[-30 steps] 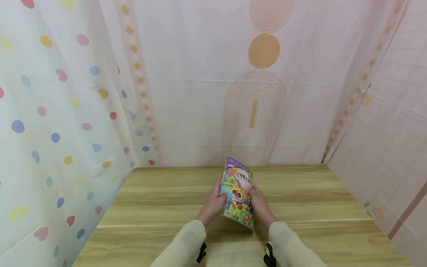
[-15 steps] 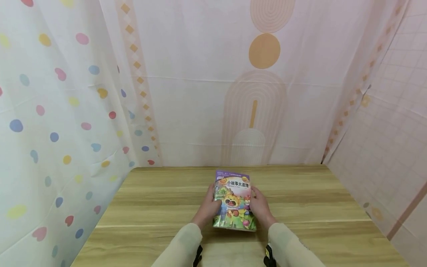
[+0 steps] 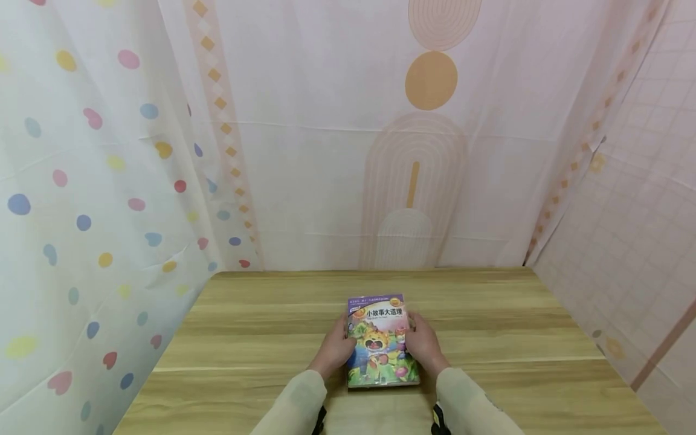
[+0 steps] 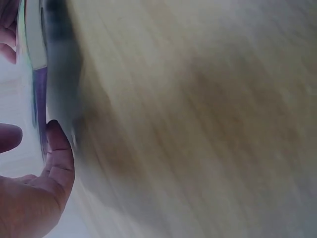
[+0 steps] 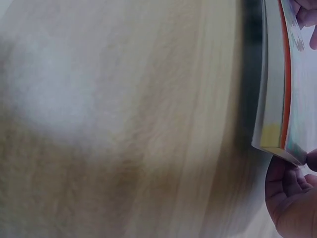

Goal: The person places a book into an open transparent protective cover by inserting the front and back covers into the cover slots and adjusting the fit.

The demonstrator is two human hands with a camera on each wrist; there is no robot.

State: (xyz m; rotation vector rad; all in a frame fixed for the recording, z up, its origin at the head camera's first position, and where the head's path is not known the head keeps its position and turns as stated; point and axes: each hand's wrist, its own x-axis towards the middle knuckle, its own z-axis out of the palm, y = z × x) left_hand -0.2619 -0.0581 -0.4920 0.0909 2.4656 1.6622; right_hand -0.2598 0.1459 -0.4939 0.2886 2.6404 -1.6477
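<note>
A thick paperback storybook (image 3: 376, 347) with a purple top band, Chinese title and cartoon animals lies cover up between both hands, near the front of the table. My left hand (image 3: 334, 350) grips its left edge, thumb on the cover. On the opposite edge, my right hand (image 3: 425, 344) holds it the same way. The left wrist view has the book's purple and white edge (image 4: 39, 94), with fingers of the left hand (image 4: 34, 193) beneath. Page edges and a red strip of the book (image 5: 277, 94) appear in the right wrist view, above the right hand (image 5: 294, 201).
A wood-grain table (image 3: 261, 326) spreads out around the book. White patterned curtains (image 3: 310, 181) hang behind it, with a dotted curtain (image 3: 109, 211) on the left and a checked one (image 3: 631, 241) on the right.
The book was tilted up and turned sideways; it has come down flatter and closer to the body, its cover now facing up. Both hands have kept hold of it throughout.
</note>
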